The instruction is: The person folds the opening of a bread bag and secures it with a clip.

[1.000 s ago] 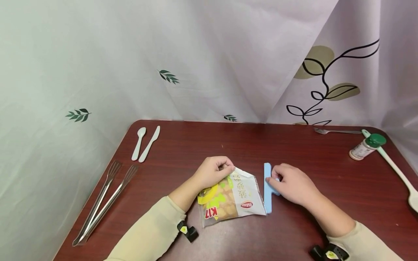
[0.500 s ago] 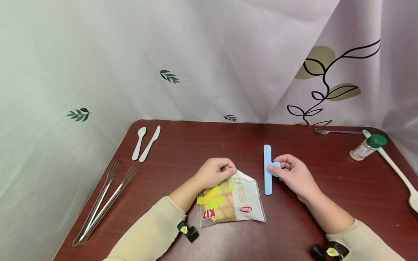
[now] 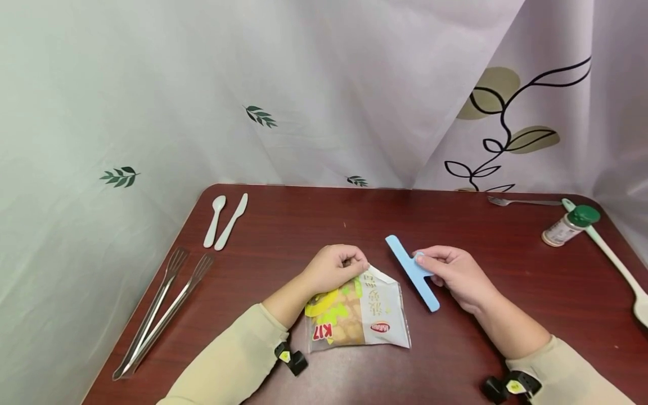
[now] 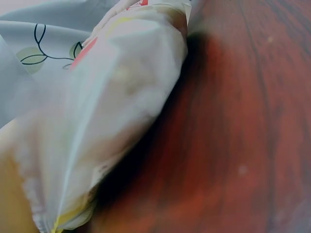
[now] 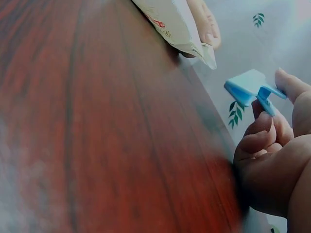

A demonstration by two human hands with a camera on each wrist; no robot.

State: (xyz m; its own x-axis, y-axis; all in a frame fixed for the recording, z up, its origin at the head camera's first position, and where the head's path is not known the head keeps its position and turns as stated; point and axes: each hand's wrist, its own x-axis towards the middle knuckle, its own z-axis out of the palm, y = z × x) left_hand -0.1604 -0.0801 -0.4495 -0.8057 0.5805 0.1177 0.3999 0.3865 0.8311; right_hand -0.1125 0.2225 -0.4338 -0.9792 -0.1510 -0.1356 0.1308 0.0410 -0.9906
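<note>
In the head view my left hand (image 3: pixel 336 268) pinches the upper edge of a snack bag (image 3: pixel 385 306), whose white top is folded over near the fingers. The bag has a clear window with tan pieces inside, and fills much of the left wrist view. To its right, my right hand (image 3: pixel 455 275) holds a light blue bag clip (image 3: pixel 414 273) by its short handle, thumb on one side and fingers on the other. The clip slants and stands apart from the bag. From the right wrist, the jaws of the bag clip (image 5: pixel 245 85) look shut or nearly so.
At the left lie metal tongs (image 3: pixel 157 315), a white spoon (image 3: pixel 215 221) and a white knife (image 3: pixel 232 222). On the right are a green-capped seasoning bottle (image 3: pixel 569 225), a long pale spoon (image 3: pixel 615 256) and a metal fork (image 3: pixel 523 202). A curtain (image 3: pixel 324 90) hangs behind the table.
My right hand has lifted the bag clip away from the bag's right edge and turned it from upright to slanted. The left hand keeps its hold, and the bag has barely shifted.
</note>
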